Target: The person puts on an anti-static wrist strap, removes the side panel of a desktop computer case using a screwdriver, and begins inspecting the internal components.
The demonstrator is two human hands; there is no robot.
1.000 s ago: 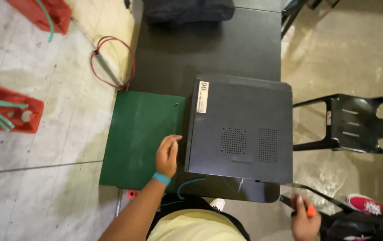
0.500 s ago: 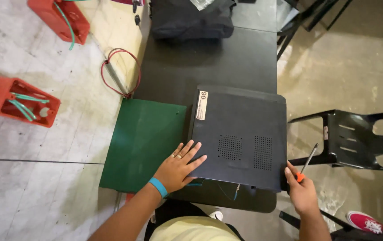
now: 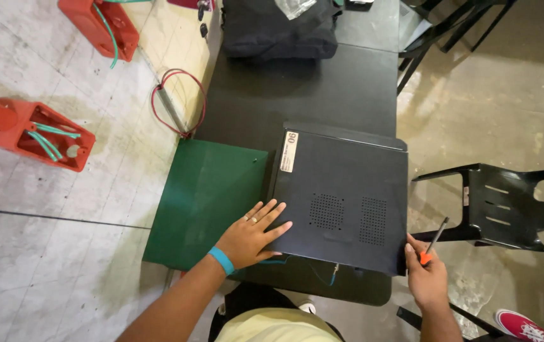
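The black computer case is lain flat on the dark table, pressed by the open left hand at its near-left corner (palm down), while a screwdriver is grasped by the right hand at its near-right corner.

Head view — straight down, near table

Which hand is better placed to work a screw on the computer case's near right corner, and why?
Probably the right hand: it holds the screwdriver at that corner, while the left hand lies flat on the computer case.
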